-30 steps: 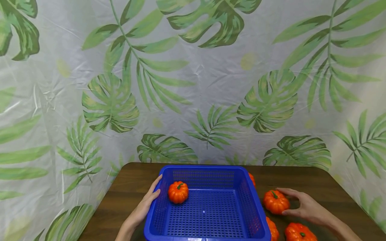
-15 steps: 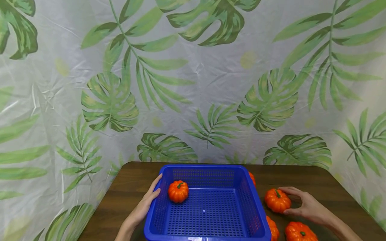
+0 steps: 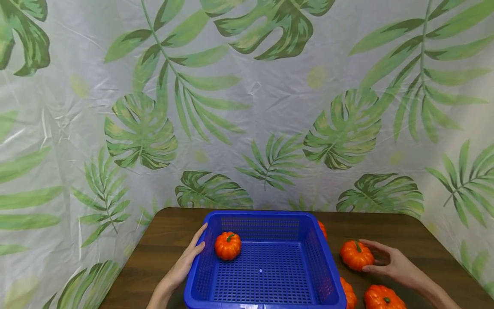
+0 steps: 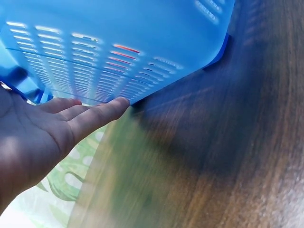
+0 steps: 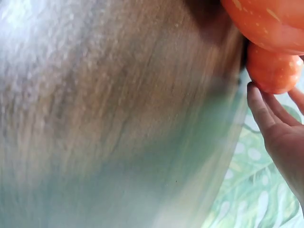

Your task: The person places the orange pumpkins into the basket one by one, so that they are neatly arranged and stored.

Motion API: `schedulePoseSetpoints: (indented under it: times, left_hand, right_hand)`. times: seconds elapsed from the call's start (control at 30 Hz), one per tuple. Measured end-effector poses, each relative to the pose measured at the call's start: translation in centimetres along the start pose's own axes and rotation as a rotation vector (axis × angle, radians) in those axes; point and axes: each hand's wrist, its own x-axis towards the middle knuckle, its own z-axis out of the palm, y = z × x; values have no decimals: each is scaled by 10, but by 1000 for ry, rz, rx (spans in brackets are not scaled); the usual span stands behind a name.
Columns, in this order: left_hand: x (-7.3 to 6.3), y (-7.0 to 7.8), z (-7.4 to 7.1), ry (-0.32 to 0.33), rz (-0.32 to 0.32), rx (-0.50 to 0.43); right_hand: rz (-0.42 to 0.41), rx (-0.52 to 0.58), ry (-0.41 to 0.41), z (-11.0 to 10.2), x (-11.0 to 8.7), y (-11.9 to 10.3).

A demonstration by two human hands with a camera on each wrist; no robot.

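Observation:
A blue plastic basket (image 3: pixel 270 300) stands on the table with one small orange pumpkin (image 3: pixel 228 246) in its back left part. My left hand (image 3: pixel 184 262) rests against the basket's left side, its fingers lying straight along the slotted outer wall (image 4: pixel 109 52) in the left wrist view. To the right of the basket, my right hand (image 3: pixel 393 265) holds another orange pumpkin (image 3: pixel 356 256) between thumb and fingers. In the right wrist view this pumpkin (image 5: pixel 273 69) sits at the fingertips, partly covered by a nearer pumpkin (image 5: pixel 275 21).
Two more pumpkins lie at the front right, one (image 3: pixel 348 294) half hidden by the basket and one (image 3: pixel 384 298) cut by the frame edge. Another pumpkin (image 3: pixel 322 228) shows behind the basket's right wall. A leaf-patterned curtain (image 3: pixel 270 107) hangs behind the wooden table (image 3: pixel 405 231).
My right hand and the pumpkin in it have shifted slightly to the right and away from the basket, and the pumpkin's stem has turned. The left hand and basket stay put.

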Motion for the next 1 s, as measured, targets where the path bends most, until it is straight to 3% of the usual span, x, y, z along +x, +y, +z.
schedulePoseSetpoints:
  times: [0.27,0.6,1.0]
  left_hand:
    - [-1,-1,0,0,0,-6]
    - [-1,-1,0,-3,0,-4]
    - [-1,1,1,0,-2,-2]
  right_hand:
    - [33,19,4,3,2,-2]
    - [119,-159,90,0,9,-22]
    - [41,-229,127,-7,22,-50]
